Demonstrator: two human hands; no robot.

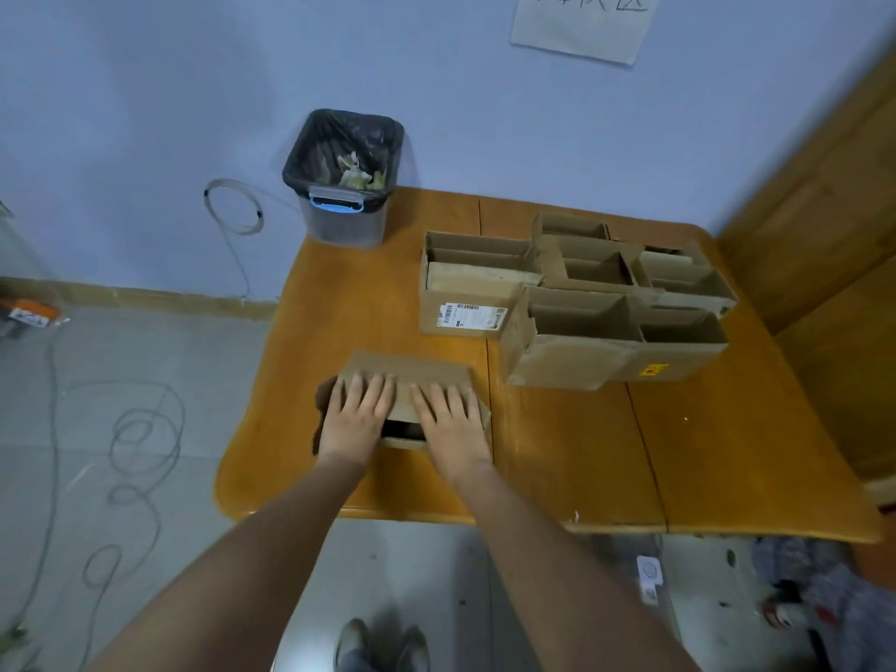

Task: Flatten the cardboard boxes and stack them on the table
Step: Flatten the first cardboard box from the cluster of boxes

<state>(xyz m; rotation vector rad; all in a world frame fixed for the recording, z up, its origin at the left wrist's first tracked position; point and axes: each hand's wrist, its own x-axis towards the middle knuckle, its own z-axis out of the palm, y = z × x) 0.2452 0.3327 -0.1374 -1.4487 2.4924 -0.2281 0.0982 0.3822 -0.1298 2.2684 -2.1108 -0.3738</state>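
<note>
Fingers (373, 395) on both hands are straight and a bit spread, lying flat on top of the small cardboard box (412, 380), nothing pinched or gripped. Left hand (356, 419) covers the box's left part, right hand (453, 424) covers the right part, and there's a dark gap of the box's open side showing between the wrists. The box sits near the front-left part of the desk (703, 453), long axis running left to right, roughly parallel to the front edge, with its top panel tilted up toward the far side. It looks partly squashed but I can't tell how flat it really is.

Further back toward the right side of the desk there's a cluster of open boxes (606, 303) packed against each other, flaps up, tops open. One on the left of that bunch has a white shipping label (470, 316) facing the front, and the front-right one has a small yellow sticker (653, 370).

Trash bin (346, 181) with a black liner stands by the back-left corner of the desk, against the blue wall (145, 114). Loose cables (140, 429) lie on the floor to the left.
</note>
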